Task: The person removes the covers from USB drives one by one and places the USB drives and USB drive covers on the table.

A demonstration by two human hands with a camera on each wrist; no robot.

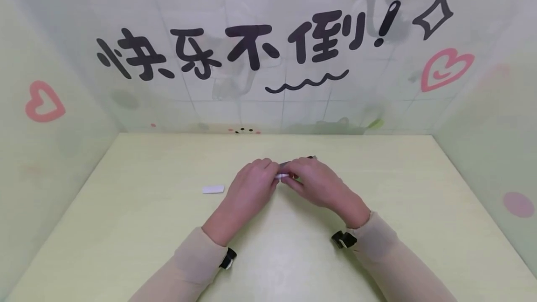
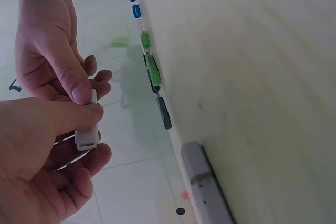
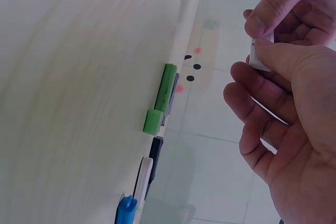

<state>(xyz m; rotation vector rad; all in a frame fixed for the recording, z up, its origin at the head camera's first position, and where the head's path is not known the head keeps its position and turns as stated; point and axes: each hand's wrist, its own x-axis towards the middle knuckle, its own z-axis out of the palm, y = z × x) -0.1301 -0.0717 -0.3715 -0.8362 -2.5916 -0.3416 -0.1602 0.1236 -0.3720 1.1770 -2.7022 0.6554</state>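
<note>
Both hands meet over the middle of the table on a small white stick [image 2: 86, 137], flat and oblong with a slot in its end, which looks like a capped USB stick. My left hand [image 1: 249, 183] pinches one end between thumb and fingers. At the other end my right hand [image 1: 319, 181] pinches it, the two thumbs close together. Fingers cover much of the stick, and whether it is in one piece or two I cannot tell. A pale capped stick [image 1: 213, 189] lies on the table left of the left hand.
Beyond the hands, partly hidden in the head view, lie a green capped stick [image 3: 166, 87], a dark one [image 3: 156, 150], a white one [image 3: 142, 182] and a blue one [image 3: 126, 211]. Printed walls [image 1: 277, 106] close off the table [image 1: 126, 227] at the back and sides.
</note>
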